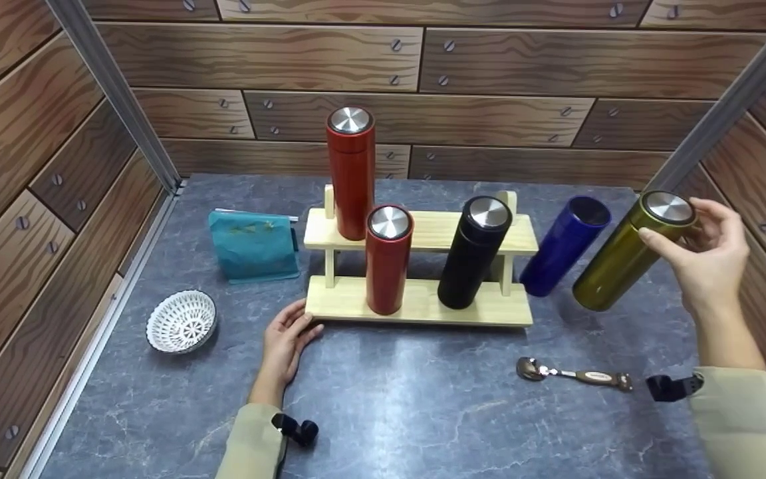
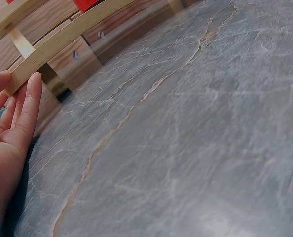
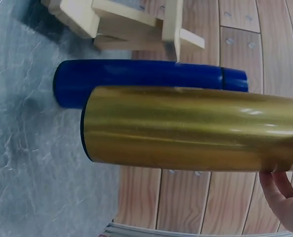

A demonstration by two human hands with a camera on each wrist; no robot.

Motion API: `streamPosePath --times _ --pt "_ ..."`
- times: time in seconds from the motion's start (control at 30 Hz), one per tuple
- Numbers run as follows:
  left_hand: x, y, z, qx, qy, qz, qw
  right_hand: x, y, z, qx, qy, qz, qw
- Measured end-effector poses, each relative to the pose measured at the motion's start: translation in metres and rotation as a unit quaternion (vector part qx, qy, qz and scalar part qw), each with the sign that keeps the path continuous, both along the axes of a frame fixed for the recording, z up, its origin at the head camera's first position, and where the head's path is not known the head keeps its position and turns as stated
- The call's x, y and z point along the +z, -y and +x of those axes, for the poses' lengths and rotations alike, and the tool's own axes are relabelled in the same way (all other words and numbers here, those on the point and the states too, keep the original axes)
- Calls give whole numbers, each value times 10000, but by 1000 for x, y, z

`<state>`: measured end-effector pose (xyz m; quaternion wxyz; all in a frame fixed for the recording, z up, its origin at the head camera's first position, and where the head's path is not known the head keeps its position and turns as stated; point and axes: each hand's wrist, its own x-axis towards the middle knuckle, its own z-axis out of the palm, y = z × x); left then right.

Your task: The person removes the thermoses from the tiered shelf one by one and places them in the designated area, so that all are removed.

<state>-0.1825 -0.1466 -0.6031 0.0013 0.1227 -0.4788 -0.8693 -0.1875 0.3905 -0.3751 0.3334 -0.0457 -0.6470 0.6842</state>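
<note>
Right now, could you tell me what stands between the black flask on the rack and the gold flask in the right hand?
In the head view, the blue flask stands on the table between the black flask and the gold flask.

Head camera looking down over whole worktop (image 1: pixel 423 399). Wrist cameras sitting close, low; left sharing rack (image 2: pixel 62 37) edge, right sharing gold flask (image 3: pixel 186 128).

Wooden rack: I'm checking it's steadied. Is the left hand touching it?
Touching. The left wrist view shows the left hand's fingertips against the wooden rack's lower edge.
</note>
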Motion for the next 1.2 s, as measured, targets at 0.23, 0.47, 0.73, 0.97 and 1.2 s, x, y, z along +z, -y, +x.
streamPosePath --times 0.23,0.47,0.73,0.97,1.2 --pt "0 0 -1 40 35 32 10000 -15 -11 -10 -120 26 -36 9999" --pt "0 0 -1 26 43 -39 10000 -24 -15 -23 -210 -33 -221 9995" --pt "0 0 0 -6 48 -13 10000 -40 -15 -35 -447 117 -169 9988" --pt "0 1 0 -47 91 -59 9999 -54 -12 -43 -473 54 -285 9985" --pt "0 1 -1 -63 20 -36 10000 -59 -11 -47 -584 187 -288 9977"
